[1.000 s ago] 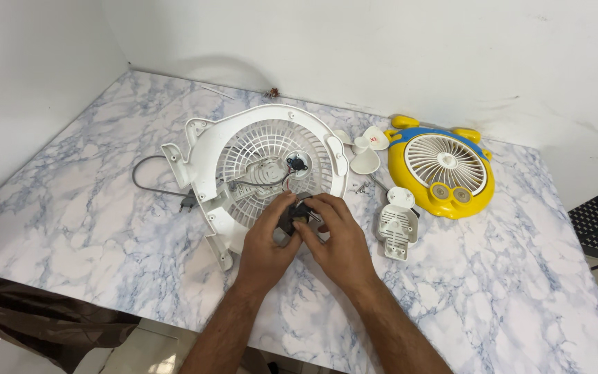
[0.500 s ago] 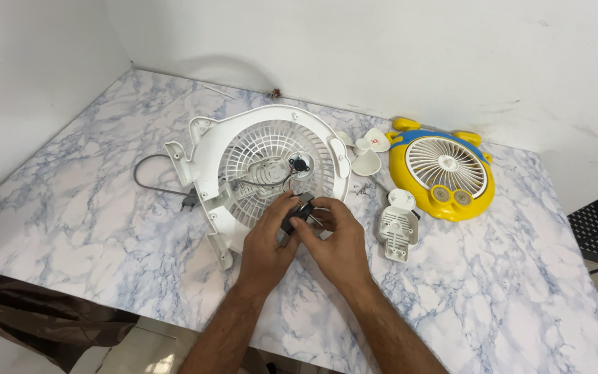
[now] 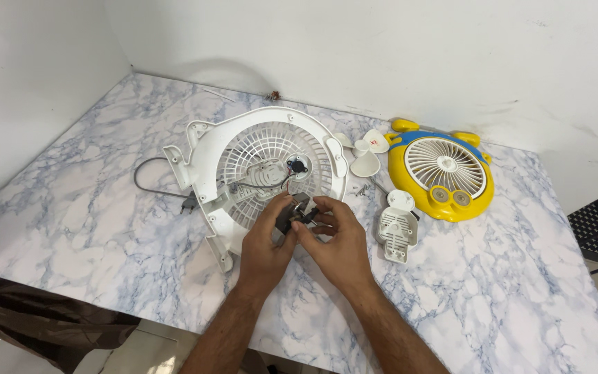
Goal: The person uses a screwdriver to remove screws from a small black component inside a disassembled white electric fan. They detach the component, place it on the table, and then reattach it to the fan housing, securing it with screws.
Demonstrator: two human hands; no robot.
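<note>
Both hands meet over the near rim of a white fan housing (image 3: 264, 166) on a marble-patterned tabletop (image 3: 84, 228): the left hand (image 3: 268, 242) and right hand (image 3: 337, 239) pinch a small dark motor part (image 3: 293, 213) between closed fingers, thin wires running from it into the grille. A sharp tug could likely strain those wires or drop the part among the loose screws (image 3: 363, 188). To the right lie a white cover (image 3: 397, 228), a small propeller (image 3: 365, 154) and a yellow fan (image 3: 444, 170); open room lies left and near, toward the tabletop's near edge.
</note>
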